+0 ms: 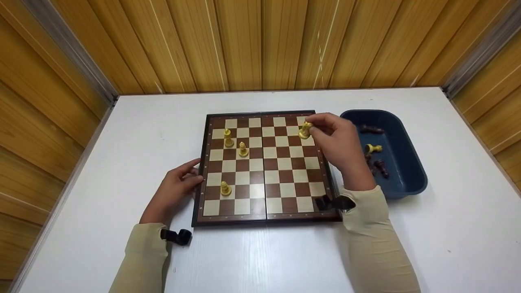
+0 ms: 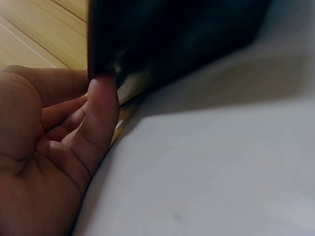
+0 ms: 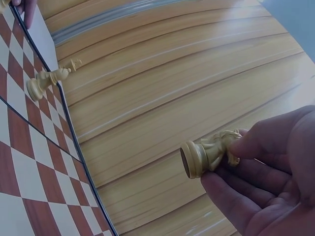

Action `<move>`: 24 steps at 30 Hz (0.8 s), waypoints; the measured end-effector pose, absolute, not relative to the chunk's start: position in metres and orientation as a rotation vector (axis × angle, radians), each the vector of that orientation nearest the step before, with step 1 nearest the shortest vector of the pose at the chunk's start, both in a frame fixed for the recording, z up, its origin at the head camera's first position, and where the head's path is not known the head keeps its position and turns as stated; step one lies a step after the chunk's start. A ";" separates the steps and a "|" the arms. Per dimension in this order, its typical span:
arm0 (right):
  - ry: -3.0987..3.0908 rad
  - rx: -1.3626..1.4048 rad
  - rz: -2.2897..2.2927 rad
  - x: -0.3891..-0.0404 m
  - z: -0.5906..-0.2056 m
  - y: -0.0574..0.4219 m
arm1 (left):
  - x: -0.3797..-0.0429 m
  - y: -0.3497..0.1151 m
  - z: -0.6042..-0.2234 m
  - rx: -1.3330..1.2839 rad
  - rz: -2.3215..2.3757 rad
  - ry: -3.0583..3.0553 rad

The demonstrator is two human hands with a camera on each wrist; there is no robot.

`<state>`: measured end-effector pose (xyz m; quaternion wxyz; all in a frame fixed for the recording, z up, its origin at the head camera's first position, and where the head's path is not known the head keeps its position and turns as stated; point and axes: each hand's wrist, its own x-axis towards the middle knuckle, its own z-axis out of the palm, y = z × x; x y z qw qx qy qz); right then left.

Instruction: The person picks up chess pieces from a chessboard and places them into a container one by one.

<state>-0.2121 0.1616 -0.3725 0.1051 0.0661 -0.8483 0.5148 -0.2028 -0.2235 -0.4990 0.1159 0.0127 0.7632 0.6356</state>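
My right hand (image 1: pixel 341 142) pinches a pale yellow chess knight (image 1: pixel 303 132) between thumb and fingers, over the far right part of the chessboard (image 1: pixel 260 175). The right wrist view shows the knight (image 3: pixel 201 157) tilted, its dark underside visible. My left hand (image 1: pixel 176 185) touches the board's left side with thumb and index finger. From the left wrist, the thumb (image 2: pixel 101 108) lies against the dark side of the board (image 2: pixel 162 39). A tall pale piece (image 1: pixel 228 139), a pale piece with a rounded top (image 1: pixel 243 149) and another pale piece (image 1: pixel 225 189) stand on the board's left half.
A dark blue tub (image 1: pixel 411 162) stands right of the board on the white table (image 1: pixel 460 240). Inside lie a pale piece (image 1: pixel 373 148) and several dark pieces (image 1: pixel 381 169), partly hidden by the right hand. Wood-patterned walls (image 1: pixel 281 44) enclose the table's back and sides.
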 end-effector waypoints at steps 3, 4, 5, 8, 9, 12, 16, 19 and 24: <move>-2.493 0.166 1.551 -0.212 -0.371 0.165 | -0.203 -0.223 -0.498 0.038 1.862 2.231; -2.486 0.158 1.566 -0.212 -0.370 0.167 | -0.203 -0.223 -0.498 0.035 1.862 2.229; -2.478 0.156 1.579 -0.212 -0.370 0.168 | -0.203 -0.223 -0.497 0.033 1.858 2.229; -2.467 0.147 1.587 -0.213 -0.369 0.172 | -0.203 -0.223 -0.497 0.031 1.844 2.237; -2.469 0.143 1.572 -0.213 -0.370 0.173 | -0.203 -0.223 -0.497 0.031 1.838 2.243; -2.478 0.123 1.514 -0.214 -0.370 0.177 | -0.203 -0.223 -0.497 0.039 1.817 2.262; -2.482 0.084 1.475 -0.214 -0.371 0.182 | -0.203 -0.224 -0.498 0.047 1.801 2.279; -2.485 0.050 1.471 -0.215 -0.371 0.185 | -0.203 -0.223 -0.498 0.045 1.792 2.291; -2.481 0.015 1.455 -0.216 -0.371 0.190 | -0.203 -0.223 -0.497 0.040 1.797 2.294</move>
